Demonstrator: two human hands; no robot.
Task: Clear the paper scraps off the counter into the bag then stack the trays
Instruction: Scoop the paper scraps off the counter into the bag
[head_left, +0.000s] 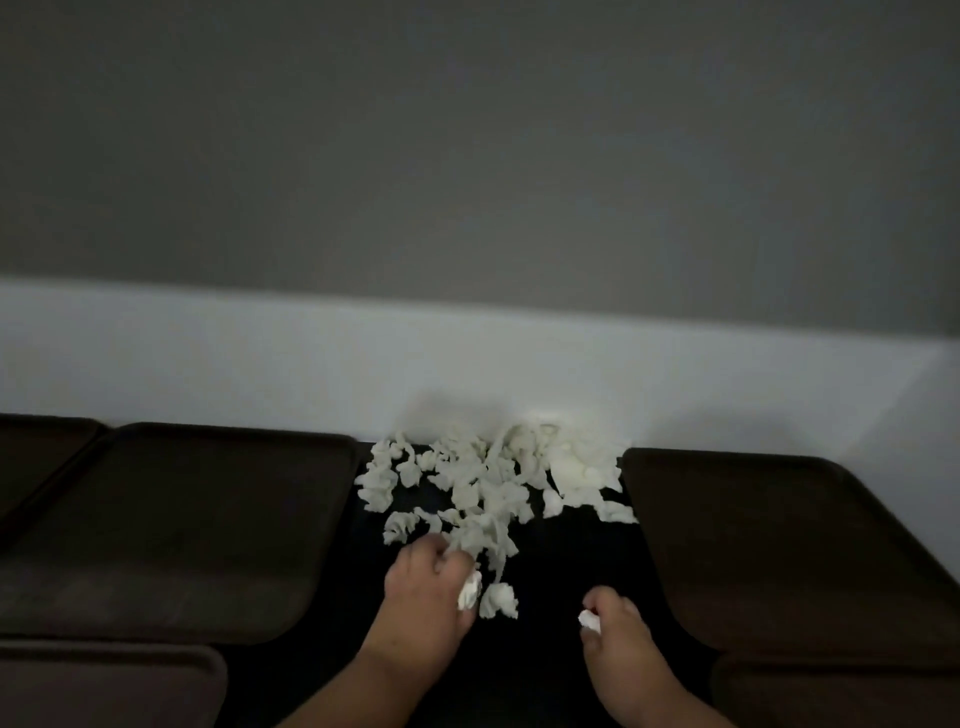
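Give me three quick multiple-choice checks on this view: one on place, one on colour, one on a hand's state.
1. Where does the scrap pile lie?
A. On a tray
B. On the counter, between the left tray and the right tray
C. Inside a bag

2. What colour are the scraps?
A. White
B. Blue
C. Red

3. What is the right hand doing?
A. Lying flat, empty
B. Pinching a scrap
C. Gripping a tray

Answers: 1 B, the pile sits on the dark surface in the gap between trays; 2 A, they show white against the counter; 3 B, a white piece shows pinched at its fingertips.
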